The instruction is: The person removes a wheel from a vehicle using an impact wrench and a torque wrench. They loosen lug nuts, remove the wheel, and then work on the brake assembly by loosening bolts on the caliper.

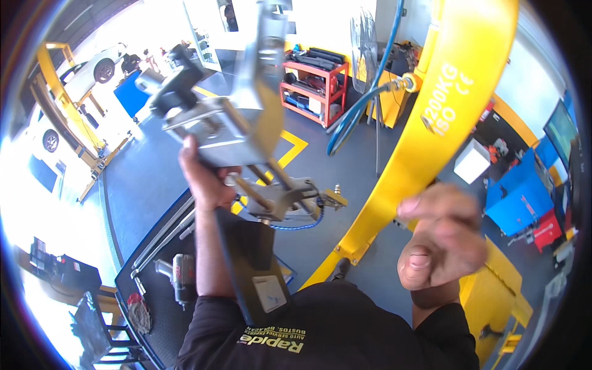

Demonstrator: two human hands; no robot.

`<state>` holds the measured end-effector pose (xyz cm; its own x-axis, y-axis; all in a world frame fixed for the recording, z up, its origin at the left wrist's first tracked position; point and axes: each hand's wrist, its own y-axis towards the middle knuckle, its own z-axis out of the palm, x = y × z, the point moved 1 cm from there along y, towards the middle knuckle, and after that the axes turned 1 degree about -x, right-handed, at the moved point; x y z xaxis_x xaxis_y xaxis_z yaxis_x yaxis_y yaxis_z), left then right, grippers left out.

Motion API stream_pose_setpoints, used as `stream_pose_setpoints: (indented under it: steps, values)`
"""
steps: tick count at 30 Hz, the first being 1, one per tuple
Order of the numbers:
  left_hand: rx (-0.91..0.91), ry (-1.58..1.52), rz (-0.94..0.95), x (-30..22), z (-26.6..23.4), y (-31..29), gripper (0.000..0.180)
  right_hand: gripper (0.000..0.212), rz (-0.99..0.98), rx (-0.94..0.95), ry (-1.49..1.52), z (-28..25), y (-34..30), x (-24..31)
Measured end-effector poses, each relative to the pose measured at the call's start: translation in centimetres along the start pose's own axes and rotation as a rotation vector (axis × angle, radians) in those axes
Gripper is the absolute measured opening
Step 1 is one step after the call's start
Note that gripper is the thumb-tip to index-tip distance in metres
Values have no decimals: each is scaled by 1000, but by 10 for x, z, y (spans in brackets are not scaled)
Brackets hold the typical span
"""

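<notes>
A silver metal clamp-like device (228,132) with guide rods, a black knob (177,92) and a long black panel (250,265) fills the middle left. My left hand (206,179) is closed around its side; the thumb presses on the metal block, and some fingers are hidden behind it. The upper part is blurred. Below the rods hangs a thin blue coiled cord (302,227). My right hand (441,237) is raised at the right, fingers loosely bent and apart from the thumb, with nothing visible in it. Behind that hand runs a thick yellow machine arm (425,135).
A blue air hose (354,120) hangs by the yellow arm. Beyond stand a red tool cart (330,98) and a fan (364,46). On the black bench (163,327) at lower left lie an impact wrench (183,279) and a cloth (139,313). A blue cabinet (518,194) stands right.
</notes>
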<state>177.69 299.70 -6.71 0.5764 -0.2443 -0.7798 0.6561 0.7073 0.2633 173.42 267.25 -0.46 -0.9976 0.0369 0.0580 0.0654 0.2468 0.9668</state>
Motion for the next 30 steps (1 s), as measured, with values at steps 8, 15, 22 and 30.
stream_pose_setpoints:
  steps: [8, 15, 22, 30]
  values:
    - [86, -216, -85, 35, -17, 105, 56, 46, 763, 549, 234, 0, -135, -157]
    - [-33, -96, 48, 142, -10, 200, 54, 64, 422, 502, 245, 63, -105, -258]
    - [36, -55, -116, 291, -70, 361, 52, 49, 478, 430, -262, 150, -134, -365]
    - [99, 155, -286, 375, -124, 569, 62, 30, 739, -42, -157, 168, -99, -479]
